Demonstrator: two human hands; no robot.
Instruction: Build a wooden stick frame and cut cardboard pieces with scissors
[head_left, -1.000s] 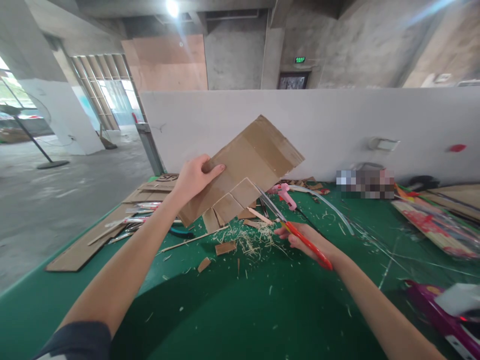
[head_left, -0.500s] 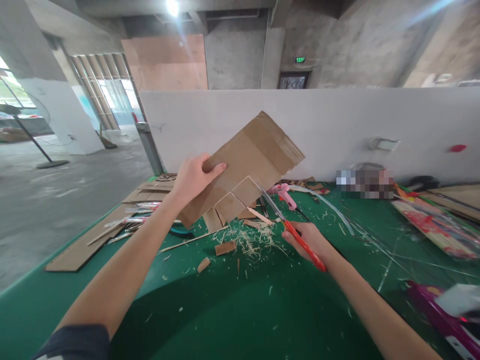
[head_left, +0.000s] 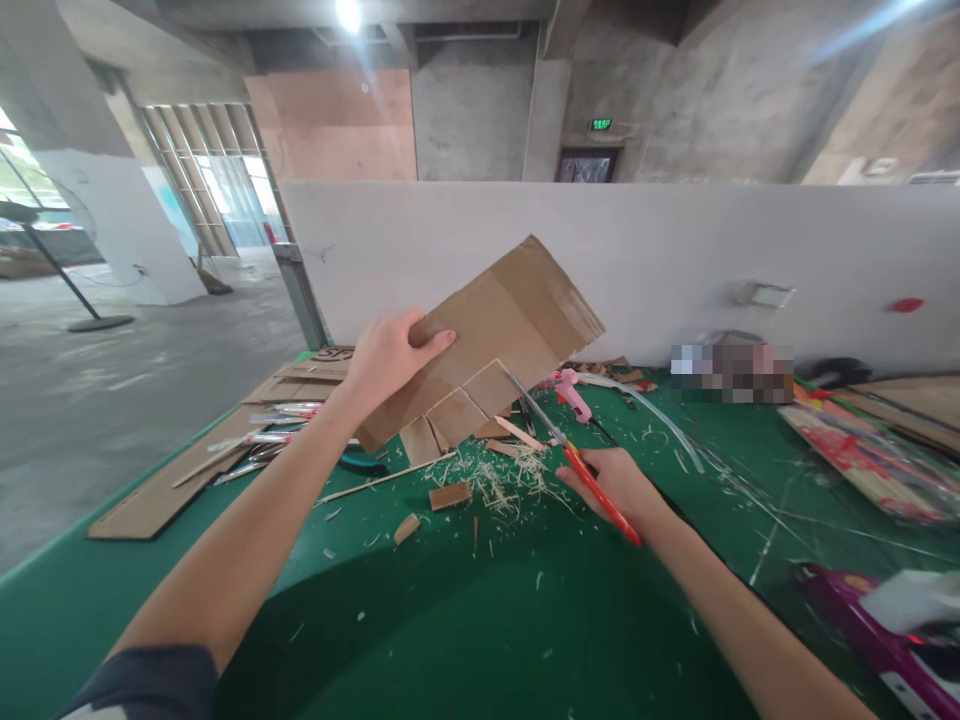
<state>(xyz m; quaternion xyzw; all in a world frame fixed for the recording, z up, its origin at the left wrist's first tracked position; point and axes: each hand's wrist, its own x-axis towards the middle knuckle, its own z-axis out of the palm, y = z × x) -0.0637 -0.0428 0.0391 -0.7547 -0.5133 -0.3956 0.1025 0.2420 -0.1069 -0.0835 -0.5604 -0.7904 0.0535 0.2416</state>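
My left hand [head_left: 394,355] grips a brown piece of cardboard [head_left: 487,320] by its left side, thumb on the near face. The sheet is held up tilted above the table, and pale cut or scored lines run across its lower part. In my right hand [head_left: 611,480] is a pair of scissors with red-orange handles [head_left: 600,490]. The blades point up and left, and their tips are at the cardboard's lower edge near the pale line. How far apart the blades are is hard to make out. A pink glue gun [head_left: 574,395] lies just behind the scissors.
Wood shavings [head_left: 502,485] and small cardboard scraps [head_left: 450,495] litter the green table [head_left: 465,620]. Cardboard strips [head_left: 165,485] and packaged tools lie on the left. A purple device [head_left: 862,620] and wrapped materials [head_left: 877,460] are on the right. A white partition [head_left: 600,260] stands behind.
My right hand and the scissors have shifted slightly left and down. The cardboard has dipped a little at its upper corner, still in my left hand.
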